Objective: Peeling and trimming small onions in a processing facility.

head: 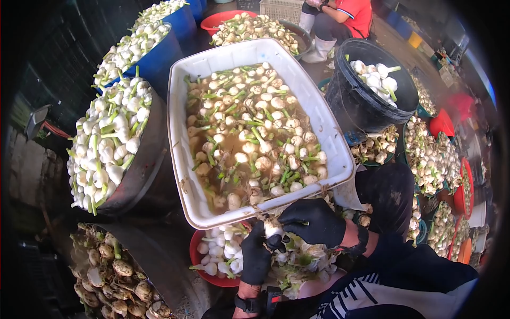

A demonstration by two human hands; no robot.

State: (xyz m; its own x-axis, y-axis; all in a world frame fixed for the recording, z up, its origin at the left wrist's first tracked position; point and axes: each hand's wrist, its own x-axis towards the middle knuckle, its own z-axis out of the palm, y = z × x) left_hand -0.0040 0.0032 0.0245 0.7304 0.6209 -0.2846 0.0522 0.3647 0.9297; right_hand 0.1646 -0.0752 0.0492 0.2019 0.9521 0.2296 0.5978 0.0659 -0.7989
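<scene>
In a black glove, my left hand [257,253] grips a garlic bulb [273,227] just below the near rim of a white plastic tub [259,210]. My right hand [314,223], gloved too, touches the bulb's upper side with bent fingers; whether it pinches root or skin is hidden. Garlic bulbs with green stems [255,139] lie in the tub's brown water. Beneath my hands, a red basin [219,280] contains clean white bulbs [223,247]. Loose garlic peelings [305,259] are heaped to its right.
Full drums of garlic [115,143] stand at left, above dirty unpeeled bulbs [123,283]. A black bucket [346,91] with white bulbs stands right of the tub. Behind sits a person in a red top [354,16]. More basins of garlic [426,159] line the right.
</scene>
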